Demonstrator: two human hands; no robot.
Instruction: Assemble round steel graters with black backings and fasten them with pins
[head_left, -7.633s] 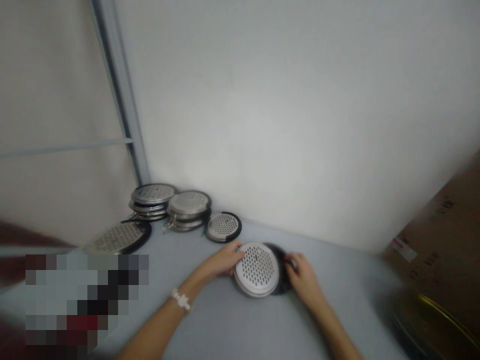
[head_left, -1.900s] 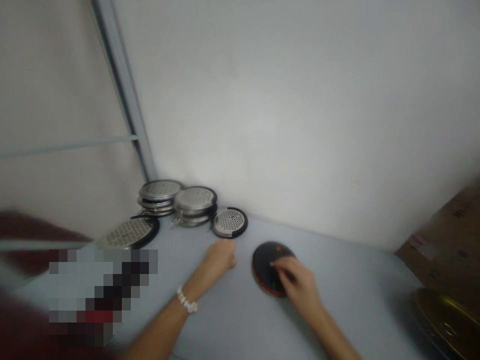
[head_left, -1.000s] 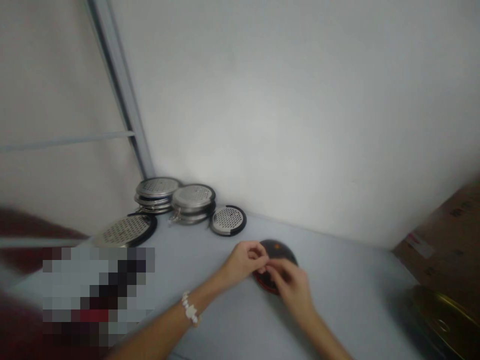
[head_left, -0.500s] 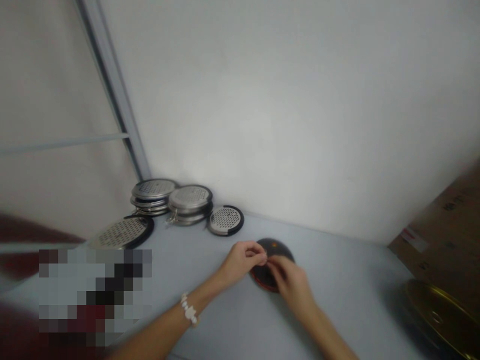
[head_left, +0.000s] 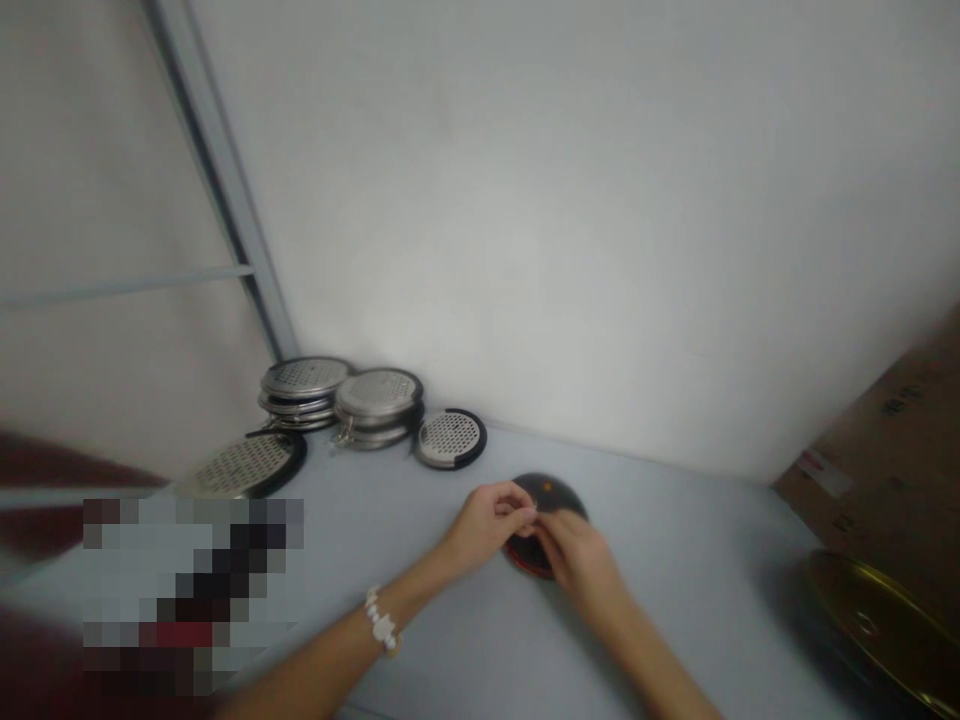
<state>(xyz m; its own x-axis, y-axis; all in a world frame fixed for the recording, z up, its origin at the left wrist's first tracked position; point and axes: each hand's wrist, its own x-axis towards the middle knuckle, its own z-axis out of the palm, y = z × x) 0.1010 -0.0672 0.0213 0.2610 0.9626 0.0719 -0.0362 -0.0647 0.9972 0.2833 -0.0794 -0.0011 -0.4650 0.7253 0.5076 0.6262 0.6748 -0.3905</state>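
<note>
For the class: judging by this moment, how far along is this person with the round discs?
Seemingly done: two stacks of perforated steel discs stand by the wall, a single disc beside them. In hand: the left hand and right hand meet over a dark round disc. Possibly left: a gold-coloured disc, away from the hands.

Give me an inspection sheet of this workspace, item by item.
Surface: pale grey table, running back to the white wall.
Job's things: dark round disc with a red rim, lying on the table under both hands.
Clutter: stack of perforated steel lids, second stack, single lid and another lid, all towards the back left.
Hands: left hand and right hand meet over the disc; anything pinched between them is too small to tell.
Cables: nothing seen.
Surroundings: metal post at the left, cardboard box and gold round lid at the right; a pixelated patch covers the lower left.
</note>
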